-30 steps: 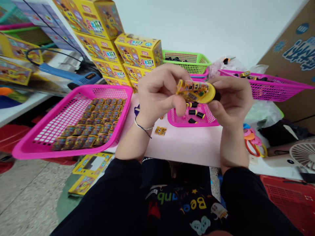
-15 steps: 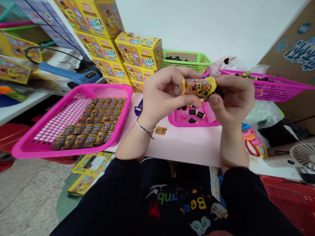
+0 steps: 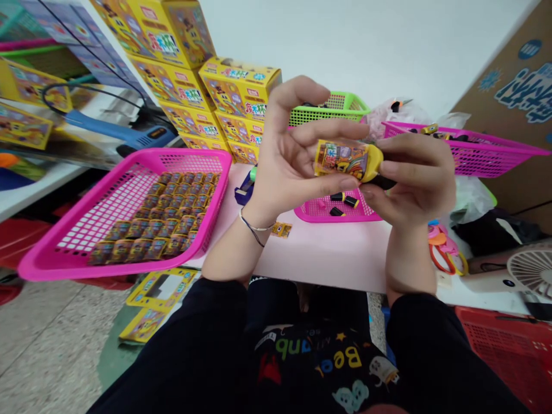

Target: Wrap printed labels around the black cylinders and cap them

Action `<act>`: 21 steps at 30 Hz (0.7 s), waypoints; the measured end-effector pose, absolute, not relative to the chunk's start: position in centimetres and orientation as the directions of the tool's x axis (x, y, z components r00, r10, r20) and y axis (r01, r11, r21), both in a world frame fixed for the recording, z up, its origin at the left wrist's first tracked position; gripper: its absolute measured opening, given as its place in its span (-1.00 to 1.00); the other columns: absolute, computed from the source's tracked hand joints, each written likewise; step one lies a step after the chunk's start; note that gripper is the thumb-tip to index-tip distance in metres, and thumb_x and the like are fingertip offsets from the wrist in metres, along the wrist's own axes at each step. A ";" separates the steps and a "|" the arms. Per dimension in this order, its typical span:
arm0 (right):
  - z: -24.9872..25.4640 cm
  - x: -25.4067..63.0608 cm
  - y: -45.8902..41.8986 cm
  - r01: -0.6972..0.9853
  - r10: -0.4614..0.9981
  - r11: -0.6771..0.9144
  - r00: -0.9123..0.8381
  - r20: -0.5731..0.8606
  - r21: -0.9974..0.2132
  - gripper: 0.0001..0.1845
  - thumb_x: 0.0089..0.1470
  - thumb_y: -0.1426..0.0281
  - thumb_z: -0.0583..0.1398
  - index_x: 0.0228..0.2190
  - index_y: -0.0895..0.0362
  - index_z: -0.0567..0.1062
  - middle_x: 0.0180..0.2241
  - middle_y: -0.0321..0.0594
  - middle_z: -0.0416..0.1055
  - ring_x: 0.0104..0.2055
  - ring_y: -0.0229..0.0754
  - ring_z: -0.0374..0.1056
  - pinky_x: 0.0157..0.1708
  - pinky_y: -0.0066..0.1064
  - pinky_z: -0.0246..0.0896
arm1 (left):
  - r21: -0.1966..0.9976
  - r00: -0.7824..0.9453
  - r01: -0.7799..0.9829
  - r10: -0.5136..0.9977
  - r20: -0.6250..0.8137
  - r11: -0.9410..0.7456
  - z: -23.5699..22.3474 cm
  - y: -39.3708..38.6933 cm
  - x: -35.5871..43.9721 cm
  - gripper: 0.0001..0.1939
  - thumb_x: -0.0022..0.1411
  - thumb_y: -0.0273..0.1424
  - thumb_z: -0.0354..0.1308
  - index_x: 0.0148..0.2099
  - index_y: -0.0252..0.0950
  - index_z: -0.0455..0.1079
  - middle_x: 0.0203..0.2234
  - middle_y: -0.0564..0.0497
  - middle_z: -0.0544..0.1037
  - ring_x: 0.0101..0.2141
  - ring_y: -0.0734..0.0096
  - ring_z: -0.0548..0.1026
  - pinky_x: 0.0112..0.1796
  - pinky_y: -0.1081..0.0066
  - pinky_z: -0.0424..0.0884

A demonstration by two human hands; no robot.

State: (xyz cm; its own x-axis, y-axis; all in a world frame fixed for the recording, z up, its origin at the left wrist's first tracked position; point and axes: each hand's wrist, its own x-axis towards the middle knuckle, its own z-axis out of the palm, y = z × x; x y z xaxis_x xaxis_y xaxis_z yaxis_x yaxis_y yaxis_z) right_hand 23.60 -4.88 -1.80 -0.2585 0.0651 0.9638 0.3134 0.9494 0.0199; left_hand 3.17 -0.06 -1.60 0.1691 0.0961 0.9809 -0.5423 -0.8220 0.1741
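Both hands are on a yellow-capped printed tube (image 3: 342, 161) mid-frame: left hand (image 3: 293, 155) pinching the wrapper, right hand (image 3: 414, 178) gripping the cap end, over a small pink basket (image 3: 310, 215) showing three black-and-yellow pieces (image 3: 345, 201).

A small plastic tube (image 3: 342, 160) lies on its side, held up in the air between two hands. It has a shiny label with bright cartoon pictures in orange and yellow. A fat yellow cap (image 3: 373, 163) sits on one end, and a black tip (image 3: 383, 183) sticks out past it, pointing to about four o'clock. The left hand (image 3: 293, 150) pinches the label end. The right hand (image 3: 416, 178) curls around the cap end.
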 end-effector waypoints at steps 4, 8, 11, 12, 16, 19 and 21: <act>-0.8 23.3 -5.2 0.323 -0.102 0.921 -0.340 0.935 0.218 -0.32 0.19 0.29 0.48 0.28 -0.30 0.49 0.12 -0.30 0.64 -0.02 0.00 0.69 -0.11 -0.11 0.74 | 0.181 0.202 -0.520 0.086 0.976 -0.835 -1.0 -0.3 2.5 -0.25 0.21 -0.18 0.58 0.28 -0.08 0.24 0.12 0.07 0.67 0.04 0.25 0.76 -0.11 0.44 0.78; 0.0 23.3 -5.4 0.328 -0.182 0.885 -0.410 0.894 0.331 -0.41 0.32 0.28 0.37 0.33 -0.19 0.48 0.04 -0.24 0.70 -0.04 -0.03 0.71 -0.11 -0.15 0.75 | 0.142 0.176 -0.508 0.059 0.983 -0.850 -0.2 -2.2 1.4 -0.36 0.19 -0.39 0.60 0.22 -0.15 0.39 -0.05 0.21 0.72 -0.03 0.43 0.78 -0.08 0.58 0.74; 0.6 23.2 -5.6 0.307 -0.169 0.894 -0.445 0.880 0.327 -0.35 0.35 0.29 0.34 0.39 -0.22 0.39 0.03 -0.26 0.71 -0.06 -0.07 0.71 -0.13 -0.17 0.75 | 0.268 0.190 -0.457 0.201 0.961 -0.848 0.3 -4.0 1.0 -0.51 0.24 -0.36 0.56 0.14 -0.16 0.47 -0.07 0.23 0.70 -0.02 0.50 0.76 -0.07 0.62 0.72; 0.8 23.1 -5.8 0.282 -0.188 0.896 -0.458 0.869 0.343 -0.32 0.36 0.27 0.34 0.42 -0.18 0.37 0.02 -0.26 0.71 -0.06 -0.08 0.71 -0.15 -0.19 0.75 | 0.304 0.192 -0.452 0.241 0.951 -0.838 0.4 -4.5 1.0 -0.54 0.25 -0.33 0.55 0.11 -0.17 0.48 -0.06 0.21 0.69 -0.01 0.50 0.75 -0.07 0.61 0.73; 1.2 22.7 -6.9 0.339 -0.172 0.885 -0.402 0.900 0.320 -0.36 0.31 0.27 0.37 0.36 -0.04 0.47 -0.01 -0.21 0.70 -0.05 -0.05 0.70 -0.16 -0.21 0.76 | 0.326 0.188 -0.436 0.269 0.945 -0.839 0.2 -5.3 1.2 -0.56 0.26 -0.31 0.54 0.09 -0.19 0.45 -0.04 0.15 0.62 0.05 0.44 0.72 -0.01 0.47 0.76; 0.9 22.4 -7.5 0.431 -0.075 0.875 -0.330 0.941 0.221 -0.38 0.24 0.36 0.39 0.30 -0.17 0.53 -0.02 -0.23 0.68 -0.06 0.01 0.68 -0.13 -0.11 0.76 | 0.299 0.146 -0.399 0.262 0.954 -0.867 -0.4 -4.2 2.0 -0.49 0.31 -0.31 0.51 0.18 -0.13 0.37 0.05 0.15 0.54 0.07 0.46 0.70 0.00 0.41 0.75; 0.5 22.2 -7.6 0.433 -0.040 0.885 -0.288 0.957 0.167 -0.39 0.22 0.36 0.38 0.27 -0.25 0.54 -0.06 -0.26 0.66 -0.10 0.02 0.66 -0.15 -0.08 0.75 | 0.156 0.035 -0.416 0.156 0.987 -0.896 -0.9 -2.6 3.0 -0.38 0.23 -0.21 0.57 0.19 -0.07 0.32 0.08 0.15 0.52 0.04 0.50 0.69 -0.11 0.50 0.71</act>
